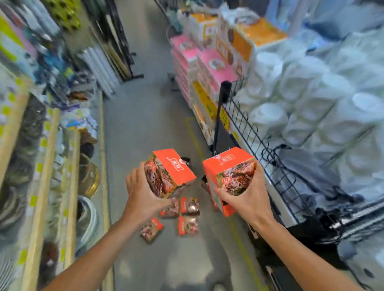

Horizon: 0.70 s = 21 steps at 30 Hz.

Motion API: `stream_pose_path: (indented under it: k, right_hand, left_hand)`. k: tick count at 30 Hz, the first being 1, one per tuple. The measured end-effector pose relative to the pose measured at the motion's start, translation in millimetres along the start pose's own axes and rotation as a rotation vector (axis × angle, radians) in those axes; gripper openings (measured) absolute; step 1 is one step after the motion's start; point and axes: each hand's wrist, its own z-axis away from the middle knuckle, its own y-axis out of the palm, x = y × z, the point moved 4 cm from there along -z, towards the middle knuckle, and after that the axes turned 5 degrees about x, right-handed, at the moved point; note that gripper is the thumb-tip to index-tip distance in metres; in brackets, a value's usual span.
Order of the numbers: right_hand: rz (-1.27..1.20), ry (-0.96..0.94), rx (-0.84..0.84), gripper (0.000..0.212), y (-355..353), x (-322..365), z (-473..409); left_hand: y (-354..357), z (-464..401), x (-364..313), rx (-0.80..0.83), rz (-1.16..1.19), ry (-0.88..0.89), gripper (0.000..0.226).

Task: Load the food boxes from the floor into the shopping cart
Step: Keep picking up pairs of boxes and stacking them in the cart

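My left hand (143, 194) grips an orange food box (169, 169) from below, held up over the aisle floor. My right hand (248, 198) grips a second orange food box (224, 176) at about the same height, a little to the right. Below them, several more orange food boxes (188, 225) lie on the grey floor, one (151, 230) a bit apart to the left. The shopping cart's black wire basket (281, 172) stands at the right, next to my right hand, with a dark bag inside. The picture is blurred by motion.
Wooden shelves (40, 182) with goods line the left side of the aisle. On the right are stacked white bowls (322, 96) and pink and orange cartons (202, 63). The grey floor (144, 109) runs ahead between them, with a yellow line marked along the right.
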Motion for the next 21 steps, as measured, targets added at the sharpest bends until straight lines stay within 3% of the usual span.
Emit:
stream_pose_path:
  k: [10,21]
  right_hand:
    - [-0.032,-0.354,-0.020,0.121,-42.2,169.3,11.8]
    - [-0.123,-0.595,0.047,0.122,1.7,298.6,20.6]
  left_hand:
    - [-143.8,26.5,-53.6,-0.219,0.053,0.102,0.124]
    - [-285.7,68.3,-33.9,-0.491,0.092,0.114,0.129]
